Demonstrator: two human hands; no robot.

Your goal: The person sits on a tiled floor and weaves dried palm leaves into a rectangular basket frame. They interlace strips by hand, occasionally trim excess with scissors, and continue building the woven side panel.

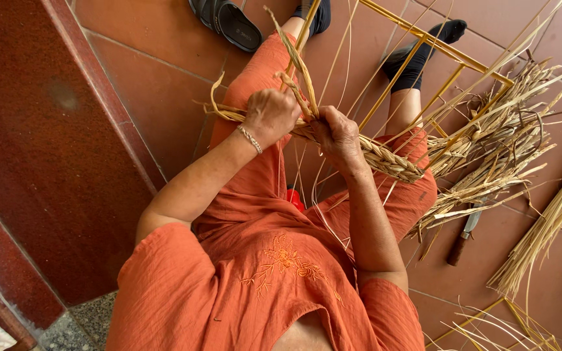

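Left hand (269,116) and right hand (337,135), fingers clamped on the straw braid (385,159); best keep strands taut and even. Knife (464,234) at 4 o'clock.

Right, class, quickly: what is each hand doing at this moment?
Left hand: closed, gripping the straw strands at the end of the braid.
Right hand: closed around the plaited straw braid.
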